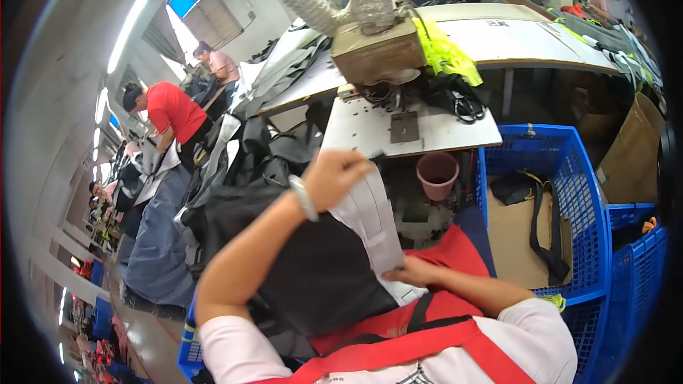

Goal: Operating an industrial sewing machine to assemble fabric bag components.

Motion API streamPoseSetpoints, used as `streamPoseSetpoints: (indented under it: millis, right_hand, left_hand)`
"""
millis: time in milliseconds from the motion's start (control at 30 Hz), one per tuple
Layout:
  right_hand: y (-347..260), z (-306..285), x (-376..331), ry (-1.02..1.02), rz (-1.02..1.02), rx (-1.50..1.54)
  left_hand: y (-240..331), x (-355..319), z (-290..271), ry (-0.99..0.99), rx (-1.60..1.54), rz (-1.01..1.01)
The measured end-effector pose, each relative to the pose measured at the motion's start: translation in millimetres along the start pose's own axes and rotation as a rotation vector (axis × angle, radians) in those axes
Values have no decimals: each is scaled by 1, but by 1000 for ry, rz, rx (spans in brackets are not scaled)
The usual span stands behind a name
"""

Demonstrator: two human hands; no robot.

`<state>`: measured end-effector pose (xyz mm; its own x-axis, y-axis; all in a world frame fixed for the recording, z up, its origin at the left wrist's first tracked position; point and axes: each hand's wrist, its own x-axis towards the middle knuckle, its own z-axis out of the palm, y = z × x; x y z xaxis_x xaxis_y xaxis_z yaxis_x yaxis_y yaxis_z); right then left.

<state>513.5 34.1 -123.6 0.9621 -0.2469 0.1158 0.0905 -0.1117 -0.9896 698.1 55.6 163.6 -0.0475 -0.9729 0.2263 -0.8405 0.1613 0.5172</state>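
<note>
A white fabric panel (371, 224) with faint dark lines hangs slanted in front of me, its white side up. My left hand (336, 176), a pale bangle on its wrist, is closed on the upper end of the panel. Lower down, my right hand (415, 271) pinches its right edge between thumb and fingers. A large piece of black fabric (306, 263) lies beside and partly under the panel, over my lap. Whether the two pieces are joined cannot be made out. My red apron (455, 252) shows below the right hand.
Ahead stands a white work table (441, 131) with scissors (467, 108), yellow fabric (448, 50) and a cardboard box (377, 50) joined to a foil duct. A pink bin (437, 174) sits below. At right is a blue crate (583, 199); co-workers (178, 110) stand far left.
</note>
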Motion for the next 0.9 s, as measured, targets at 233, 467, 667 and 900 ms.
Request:
streamPoseSetpoints:
  millis: [233,467,667,900]
  right_hand:
    - [44,-99,-32,4,133,-440]
    - [-102,-167,54,527,-40,75]
    - [-122,-204,117,635,-179,113]
    - [-110,-240,143,549,-129,75]
  left_hand:
    - [-81,43,75,-139,-147,-112]
    - [-96,88,60,-148,-199,-73]
    - [-103,147,55,-145,-366,-57]
    - [-139,172,72,-147,-356,-62]
